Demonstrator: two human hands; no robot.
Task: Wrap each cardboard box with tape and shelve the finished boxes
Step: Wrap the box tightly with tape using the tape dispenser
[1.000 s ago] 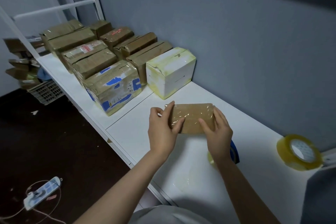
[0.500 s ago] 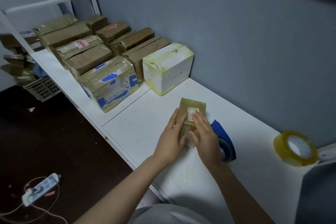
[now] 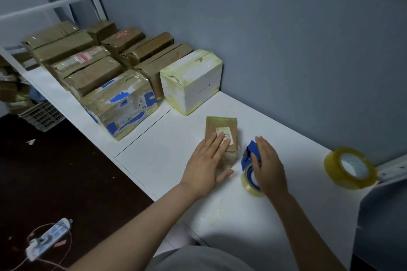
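Fingers [image 3: 217, 142] of the left hand [image 3: 206, 166] lie straight and slightly spread, pressing palm-down on the small taped cardboard box [image 3: 222, 126]. This box lies flat on the white tabletop [image 3: 158, 152], near the white box [image 3: 193, 86]. The right hand [image 3: 268, 167] rests on the blue tape dispenser [image 3: 248, 154] just right of the small box, fingers extended and thumb touching its side, not closed round it. A spare tape roll [image 3: 350, 168] stands well apart to the right. Wrapped brown boxes [image 3: 92, 75] sit packed together by the wall.
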